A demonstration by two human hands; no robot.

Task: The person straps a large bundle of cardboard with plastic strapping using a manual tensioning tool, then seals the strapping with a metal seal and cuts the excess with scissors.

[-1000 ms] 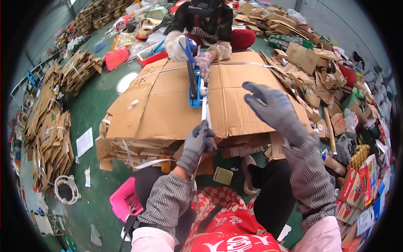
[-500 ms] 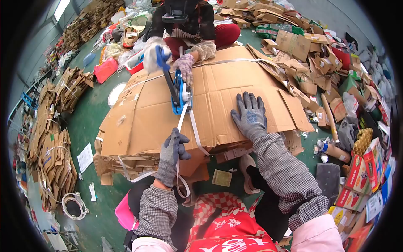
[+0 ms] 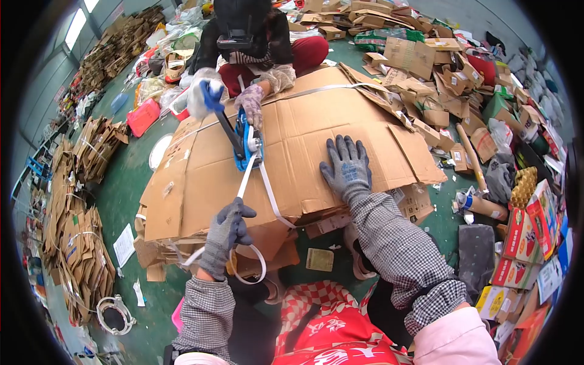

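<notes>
My left hand (image 3: 224, 238), in a grey glove, is closed around a white strap (image 3: 246, 181) that runs from a blue strapping tool (image 3: 248, 146). The strap's loose end curls in a loop below the hand. My right hand (image 3: 347, 167), also gloved in grey, lies flat with spread fingers on a large bundle of flattened cardboard (image 3: 316, 128). Across the bundle, a co-worker's patterned glove (image 3: 250, 104) rests on the tool's body. The co-worker's other hand, in a white glove (image 3: 205, 94), is at the tool's blue-tipped lever (image 3: 213, 96).
Strapped cardboard bundles (image 3: 88, 261) lie along the left on the green floor (image 3: 137, 201). Loose boxes (image 3: 407, 58) pile up at the back right. Red printed cartons (image 3: 517, 249) and a cardboard tube (image 3: 472, 159) are at right. A white ring (image 3: 115, 315) lies at lower left.
The whole view has shifted slightly. My left hand has moved a little left and down with the strap. The co-worker's lever has tipped slightly left and down. My right hand stays on the cardboard.
</notes>
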